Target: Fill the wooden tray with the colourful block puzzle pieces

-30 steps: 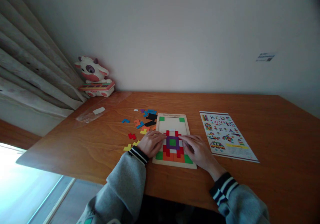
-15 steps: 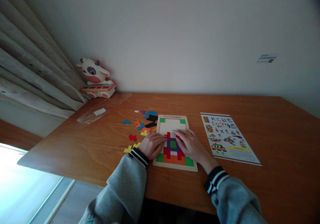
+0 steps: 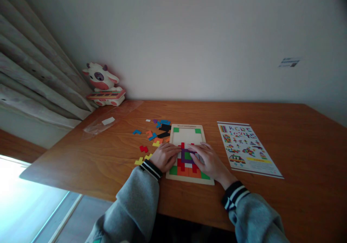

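A pale wooden puzzle board (image 3: 184, 179) lies flat on the table, its lower half filled with coloured pieces. A purple piece (image 3: 183, 160) frames a green square (image 3: 187, 156), with red pieces (image 3: 182, 146) around it and orange pieces (image 3: 188, 172) below. My left hand (image 3: 165, 157) rests over the board's left edge, fingers stretched, fingertips touching near a red piece. On the other side, my right hand (image 3: 208, 160) lies on the board with thumb and fingers apart, its fingertips on the pieces. What lies under its palm is hidden.
Loose puzzle pieces (image 3: 163, 127) are scattered left of the board. A printed pattern sheet (image 3: 246, 149) lies to the right. Farther left are a clear plastic bag (image 3: 94, 127) and a cow toy with a keyboard (image 3: 104, 85), near the curtain (image 3: 40, 62).
My right hand has shifted slightly, its fingers spreading a little over the red and purple pieces. My left hand stays where it was.
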Motion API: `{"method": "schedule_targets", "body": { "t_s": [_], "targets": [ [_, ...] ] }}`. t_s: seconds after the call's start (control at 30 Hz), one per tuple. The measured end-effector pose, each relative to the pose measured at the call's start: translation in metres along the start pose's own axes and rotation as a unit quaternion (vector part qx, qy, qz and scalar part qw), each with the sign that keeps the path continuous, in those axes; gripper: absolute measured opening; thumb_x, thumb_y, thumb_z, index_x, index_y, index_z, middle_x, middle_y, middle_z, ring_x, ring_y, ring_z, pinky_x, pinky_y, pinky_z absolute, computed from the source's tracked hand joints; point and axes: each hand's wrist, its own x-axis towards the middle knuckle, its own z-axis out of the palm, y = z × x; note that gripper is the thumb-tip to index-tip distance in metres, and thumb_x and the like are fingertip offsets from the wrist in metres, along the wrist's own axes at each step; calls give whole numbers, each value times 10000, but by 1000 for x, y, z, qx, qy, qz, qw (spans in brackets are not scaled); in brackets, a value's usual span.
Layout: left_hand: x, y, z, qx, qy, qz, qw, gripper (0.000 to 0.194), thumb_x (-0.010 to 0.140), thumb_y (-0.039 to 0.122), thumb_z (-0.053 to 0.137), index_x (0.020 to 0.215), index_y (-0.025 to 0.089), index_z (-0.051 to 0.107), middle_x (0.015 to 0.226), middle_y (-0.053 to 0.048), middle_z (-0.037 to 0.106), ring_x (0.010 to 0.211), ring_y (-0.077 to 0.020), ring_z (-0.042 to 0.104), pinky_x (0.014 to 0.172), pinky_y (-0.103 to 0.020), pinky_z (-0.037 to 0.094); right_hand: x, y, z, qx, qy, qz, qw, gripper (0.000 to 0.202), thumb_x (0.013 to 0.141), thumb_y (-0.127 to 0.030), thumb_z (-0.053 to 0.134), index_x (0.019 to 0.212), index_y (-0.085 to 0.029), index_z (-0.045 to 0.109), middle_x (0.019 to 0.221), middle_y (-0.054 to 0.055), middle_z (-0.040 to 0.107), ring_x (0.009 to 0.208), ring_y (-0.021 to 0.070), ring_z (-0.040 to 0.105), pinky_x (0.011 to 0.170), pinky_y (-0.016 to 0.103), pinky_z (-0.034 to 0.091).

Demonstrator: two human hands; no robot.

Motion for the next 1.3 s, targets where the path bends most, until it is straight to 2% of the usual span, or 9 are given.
{"method": "schedule_targets", "body": {
  "t_s": [0.17,0.3,0.63,0.8,0.97,1.1,1.3],
  "targets": [
    [1,0,-1,-5,0,10,1000,374,899,164,451,1218,178,646,1203,-102,699,1096,-241,631,966,-433,468,-1,1,3,-17,4,-1,1000,386,970,-222,507,1355,-225,520,1271,89,674,1181,235,601,1085,497,377],
    [1,-1,0,-5,5,16,1000,378,889,159,459,1216,184,648,1195,-99,703,1085,-236,638,964,-434,467,-2,2,3,-13,3,2,1000,360,973,-203,489,1327,-238,545,1217,78,699,1126,237,623,1047,504,402],
    [-1,-2,3,-9,15,22,1000,364,897,171,457,1197,183,664,1185,-100,708,1076,-237,633,964,-438,472,-13,6,-6,-6,51,3,999,408,951,-141,477,1328,-273,562,1117,57,721,1015,237,644,916,454,492],
    [-2,-2,1,-17,18,32,999,374,847,165,473,1161,177,677,1171,-93,715,1063,-244,634,954,-450,470,-17,6,-6,-4,45,5,999,415,924,-111,490,1300,-258,588,1120,57,726,1016,227,652,912,445,511],
    [-8,-2,-4,-9,30,46,998,371,733,176,478,1002,188,734,1166,-82,723,1086,-281,618,947,-490,452,-24,13,-10,-22,31,-21,999,323,910,-162,551,1196,-247,677,1212,65,708,1103,246,638,945,464,515],
    [-10,-3,-5,-2,0,46,999,412,722,173,471,1033,194,741,1168,-72,727,1093,-278,617,958,-486,446,-31,16,-17,-34,4,-40,999,313,914,-194,567,1188,-259,704,1247,54,702,1171,258,614,971,471,514],
    [-11,-4,-5,-13,-4,45,999,430,719,161,479,1057,205,741,1153,-69,732,1074,-268,623,954,-474,466,-31,13,-22,-52,-14,-41,998,318,903,-202,581,1171,-303,718,1216,37,717,1120,261,638,927,490,527]
  ]
}}
